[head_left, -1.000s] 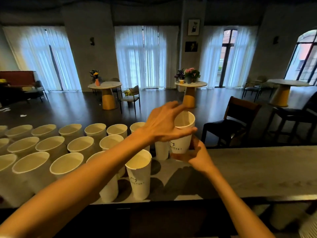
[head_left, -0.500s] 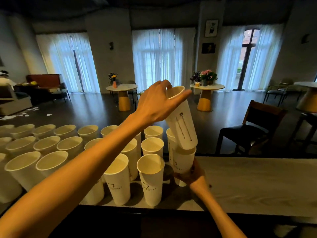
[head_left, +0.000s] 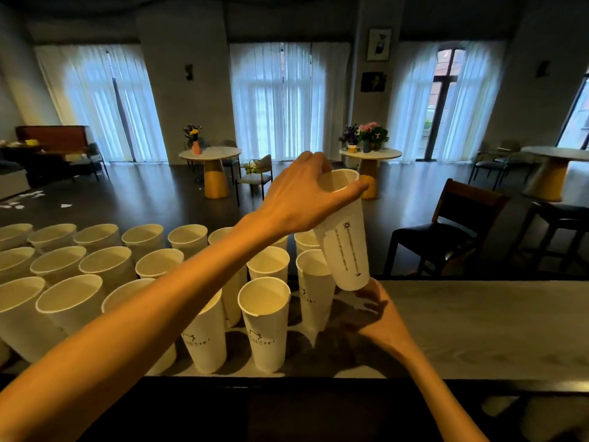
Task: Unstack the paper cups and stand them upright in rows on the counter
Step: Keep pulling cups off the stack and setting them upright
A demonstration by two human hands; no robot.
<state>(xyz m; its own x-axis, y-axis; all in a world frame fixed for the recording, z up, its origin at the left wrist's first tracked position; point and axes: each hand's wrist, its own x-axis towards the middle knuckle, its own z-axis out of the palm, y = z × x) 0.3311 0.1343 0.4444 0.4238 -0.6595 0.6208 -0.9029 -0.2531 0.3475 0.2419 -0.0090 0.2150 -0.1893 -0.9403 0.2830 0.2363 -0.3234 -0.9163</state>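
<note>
Lifted clear of stack: cup (head_left: 345, 237), mouth up, tilted; left hand (head_left: 299, 199) grips rim; right hand (head_left: 379, 317) empty.

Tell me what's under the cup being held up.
Under the tilted cup that the left hand grips, the right hand reaches over the counter. The hand covers the counter beneath it.

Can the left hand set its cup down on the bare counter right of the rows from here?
Probably yes. The left hand holds the tilted cup by its rim above bare counter; only the right hand lies beneath its base.
</note>
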